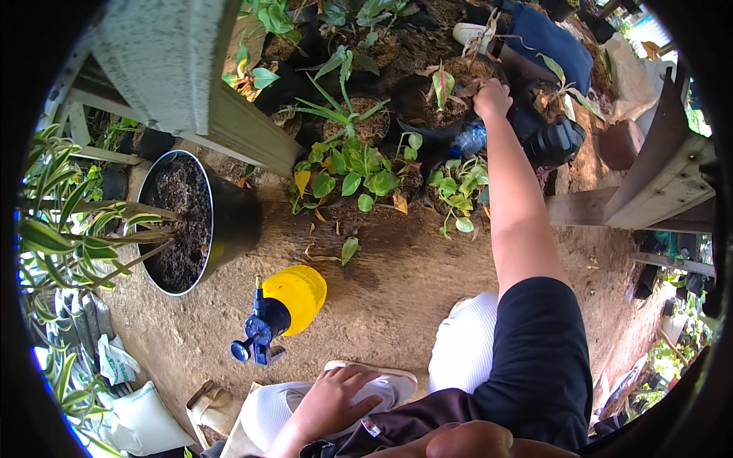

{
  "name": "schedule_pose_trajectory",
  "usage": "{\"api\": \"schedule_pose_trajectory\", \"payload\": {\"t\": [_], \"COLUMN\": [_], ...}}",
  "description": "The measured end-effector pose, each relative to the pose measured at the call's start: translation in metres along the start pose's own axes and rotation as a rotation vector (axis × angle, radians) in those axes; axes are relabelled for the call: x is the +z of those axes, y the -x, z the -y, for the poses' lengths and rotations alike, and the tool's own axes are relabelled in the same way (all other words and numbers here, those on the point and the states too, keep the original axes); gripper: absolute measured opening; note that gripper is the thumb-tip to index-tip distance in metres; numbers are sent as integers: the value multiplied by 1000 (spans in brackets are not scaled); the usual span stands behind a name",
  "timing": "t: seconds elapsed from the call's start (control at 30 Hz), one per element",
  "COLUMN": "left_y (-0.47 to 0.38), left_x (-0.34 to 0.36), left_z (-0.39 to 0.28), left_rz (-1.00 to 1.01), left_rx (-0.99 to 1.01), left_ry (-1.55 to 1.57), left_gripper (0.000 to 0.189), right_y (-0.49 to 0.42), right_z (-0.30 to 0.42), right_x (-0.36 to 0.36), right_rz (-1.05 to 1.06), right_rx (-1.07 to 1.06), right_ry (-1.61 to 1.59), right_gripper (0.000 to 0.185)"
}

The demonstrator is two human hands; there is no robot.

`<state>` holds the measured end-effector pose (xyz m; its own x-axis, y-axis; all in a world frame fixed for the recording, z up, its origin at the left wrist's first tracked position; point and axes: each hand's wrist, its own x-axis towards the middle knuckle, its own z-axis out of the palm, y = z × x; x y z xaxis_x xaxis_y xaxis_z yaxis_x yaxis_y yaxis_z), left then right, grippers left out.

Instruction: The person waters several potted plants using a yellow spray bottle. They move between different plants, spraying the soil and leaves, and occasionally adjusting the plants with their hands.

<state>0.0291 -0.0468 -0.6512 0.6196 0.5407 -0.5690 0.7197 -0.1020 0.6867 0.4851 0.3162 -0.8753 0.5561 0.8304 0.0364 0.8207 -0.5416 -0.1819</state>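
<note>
My right hand (493, 98) reaches out to the rim of a black planter (409, 109) with a small red-and-green-leaved plant (442, 89) in it. Its fingers are bent beside a dry brown leaf (471, 89); their tips are hidden, so I cannot tell whether they grip it. Below that hand, a clear plastic bottle with a blue cap (471, 140) lies among the pots. My left hand (342, 395) rests on my leg in white ribbed trousers, fingers apart and holding nothing. A yellow pump spray bottle (300, 297) with a blue head lies in front of me.
At left stands a large black pot (232, 223) of dark soil, below a pale metal post (252, 126). Leafy potted plants (355, 172) crowd the far side. Another person's leg in dark blue cloth (550, 46) shows at upper right. A white sack (146, 421) lies lower left.
</note>
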Motion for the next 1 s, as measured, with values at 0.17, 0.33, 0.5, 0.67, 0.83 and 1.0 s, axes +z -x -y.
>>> {"api": "schedule_pose_trajectory", "payload": {"t": [0.17,0.33,0.5,0.67,0.83,1.0], "left_y": [-3,-12,-21,-29,-26,-20], "left_x": [-5,-6,-4,5,8,7], "left_z": [-12,-14,-12,-5,6,7], "left_rz": [1,11,50,56,14,-1], "left_rx": [71,50,57,54,-8,-61], "left_ry": [7,-59,-92,-168,-149,-109], "left_gripper": [44,45,45,44,44,44], "right_y": [0,-9,-1,-13,-16,-24], "right_z": [-4,-36,-47,-31,-16,-22], "right_x": [-5,-48,-57,-23,8,27], "right_rz": [-162,41,32,-63,-72,-306], "right_rx": [100,55,7,-81,-168,-145], "right_ry": [-408,-414,-197,-218,-93,-202], "right_gripper": [28,24,24,30,46,25]}}
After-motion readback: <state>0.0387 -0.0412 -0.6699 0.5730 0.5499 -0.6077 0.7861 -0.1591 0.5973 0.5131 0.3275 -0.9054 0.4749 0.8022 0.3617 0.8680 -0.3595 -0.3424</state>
